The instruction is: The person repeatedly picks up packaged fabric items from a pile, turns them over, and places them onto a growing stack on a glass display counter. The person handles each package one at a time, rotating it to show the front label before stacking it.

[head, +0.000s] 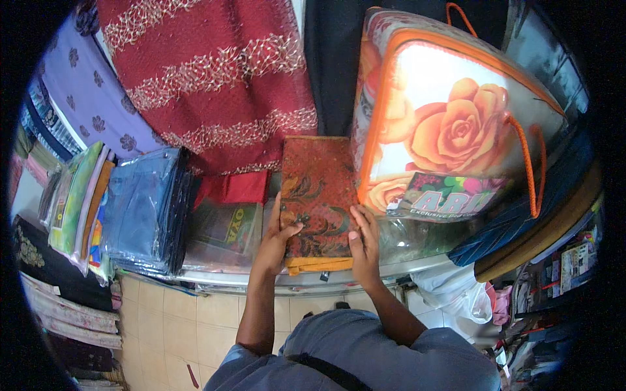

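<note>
A folded red-brown cloth with a dark floral pattern (317, 195) lies before me at the counter, its length pointing away from my body. An orange-yellow layer (318, 265) shows along its near edge. My left hand (275, 239) grips the left side, thumb on top and fingers along the edge. On the opposite side my right hand (364, 244) holds the right edge, fingers bent against it. Both hands sit towards the near half of the cloth. Whatever lies beneath the cloth is hidden.
A zipped clear bed-cover bag with orange roses (455, 122) stands right. Plastic-wrapped blue garments (142, 210) and other packs are stacked left. Red cloth with whitish bands (220, 83) hangs behind. The glass counter's front edge (220, 279) runs before me; a white plastic bag (455, 293) is lower right.
</note>
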A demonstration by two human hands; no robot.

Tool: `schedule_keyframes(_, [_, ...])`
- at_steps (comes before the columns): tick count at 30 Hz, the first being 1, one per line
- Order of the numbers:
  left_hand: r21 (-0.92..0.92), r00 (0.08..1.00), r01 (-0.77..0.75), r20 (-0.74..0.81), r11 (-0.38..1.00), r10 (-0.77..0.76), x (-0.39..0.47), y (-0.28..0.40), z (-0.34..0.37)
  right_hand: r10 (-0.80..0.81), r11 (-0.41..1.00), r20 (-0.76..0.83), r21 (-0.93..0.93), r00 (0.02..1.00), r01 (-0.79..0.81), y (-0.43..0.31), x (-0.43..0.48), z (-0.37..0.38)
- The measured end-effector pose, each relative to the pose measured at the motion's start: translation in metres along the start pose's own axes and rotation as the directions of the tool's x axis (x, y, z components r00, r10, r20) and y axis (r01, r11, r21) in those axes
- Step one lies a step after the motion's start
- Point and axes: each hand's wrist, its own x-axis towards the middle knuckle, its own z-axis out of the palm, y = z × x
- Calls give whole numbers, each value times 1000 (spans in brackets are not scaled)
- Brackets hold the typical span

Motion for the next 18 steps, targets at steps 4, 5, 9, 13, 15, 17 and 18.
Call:
schedule_keyframes(4, [-177, 999, -36, 3, 984, 37, -1, -9, -2, 21, 999, -6, 48, 1000, -21, 4, -3, 6])
schedule_keyframes(5, [-214, 1000, 4, 20, 977, 1, -1, -10, -5, 35, 996, -3, 83, 999, -34, 4, -5, 7])
schedule_keyframes(9, [-236, 995, -37, 83, 971, 58, -2, -14, -13, 49, 989, -10, 141, 999, -47, 6, -9, 14])
schedule_keyframes(13, [-318, 995, -24, 87, 948, 55, -5, -19, -15, -14, 1000, -12, -9, 1000, 13, 0, -8, 12])
schedule_keyframes(15, [-248, 993, -86, 55, 965, 103, -11, -21, -19, -13, 997, 11, -76, 1000, 14, -10, -8, 7])
schedule_keyframes(17, [-241, 992, -96, 59, 966, 113, -28, -27, -29, 31, 981, 64, -195, 997, -18, -26, -11, -1])
schedule_keyframes(18, [-201, 993, -97, 43, 975, 108, -37, -30, -34, 60, 963, 83, -267, 995, -36, -35, -12, -3])
